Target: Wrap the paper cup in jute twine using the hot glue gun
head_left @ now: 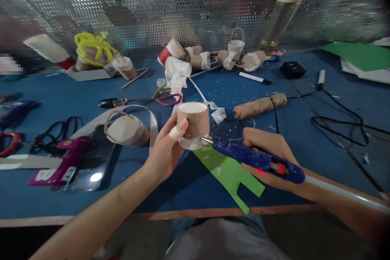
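My left hand [169, 146] is closed round a small paper cup [195, 121] wrapped in brown twine, its thumb on the near side. White material shows along the cup's lower edge. In my right hand [268, 150] is a blue hot glue gun [243, 155] with a clear glue stick [341, 191] coming out of its back and a red light lit. The metal nozzle [207, 140] points at the cup's lower edge; whether it touches cannot be made out. Beneath them lies a green cut-out sheet [225, 170].
A twine roll [258, 105] lies to the right, near black cables. Red-handled scissors [169, 99], lace scraps and several twine-wrapped cups lie farther back. Left are a handled cup [124, 129], a phone [94, 162] and a purple glue gun [63, 154]. A perforated metal panel [152, 12] bounds the back.
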`<state>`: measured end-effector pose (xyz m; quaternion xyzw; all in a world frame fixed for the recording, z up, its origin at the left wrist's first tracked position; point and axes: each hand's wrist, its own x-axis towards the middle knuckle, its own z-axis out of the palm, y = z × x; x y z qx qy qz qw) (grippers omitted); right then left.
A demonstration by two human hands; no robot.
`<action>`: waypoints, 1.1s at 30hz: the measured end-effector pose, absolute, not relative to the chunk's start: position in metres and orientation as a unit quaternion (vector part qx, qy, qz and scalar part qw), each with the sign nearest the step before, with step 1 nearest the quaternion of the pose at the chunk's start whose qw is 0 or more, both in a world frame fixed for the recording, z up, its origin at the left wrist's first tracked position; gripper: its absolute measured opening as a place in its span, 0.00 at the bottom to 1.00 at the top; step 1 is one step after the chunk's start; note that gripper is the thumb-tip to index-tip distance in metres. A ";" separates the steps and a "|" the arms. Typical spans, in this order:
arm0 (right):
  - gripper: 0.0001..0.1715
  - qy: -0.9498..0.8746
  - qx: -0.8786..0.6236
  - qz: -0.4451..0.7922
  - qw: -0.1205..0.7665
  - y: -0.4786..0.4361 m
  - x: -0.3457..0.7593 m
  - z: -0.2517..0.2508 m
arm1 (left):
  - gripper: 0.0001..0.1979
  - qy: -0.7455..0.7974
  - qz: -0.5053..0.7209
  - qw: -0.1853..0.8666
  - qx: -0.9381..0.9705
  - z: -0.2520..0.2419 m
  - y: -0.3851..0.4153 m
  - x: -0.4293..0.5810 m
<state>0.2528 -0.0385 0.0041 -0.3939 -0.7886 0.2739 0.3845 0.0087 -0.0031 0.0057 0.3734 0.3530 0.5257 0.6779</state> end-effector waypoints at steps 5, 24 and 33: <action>0.20 -0.796 -0.388 0.268 0.380 -0.037 0.255 0.004 | 0.21 0.349 0.526 0.685 0.365 0.005 -0.003 0.010; 0.20 -0.799 -0.384 0.265 0.380 -0.035 0.253 0.005 | 0.19 0.349 0.527 0.687 0.360 0.007 -0.002 0.011; 0.20 -0.801 -0.378 0.272 0.375 -0.035 0.256 0.003 | 0.22 0.360 0.525 0.687 0.350 0.005 -0.002 0.009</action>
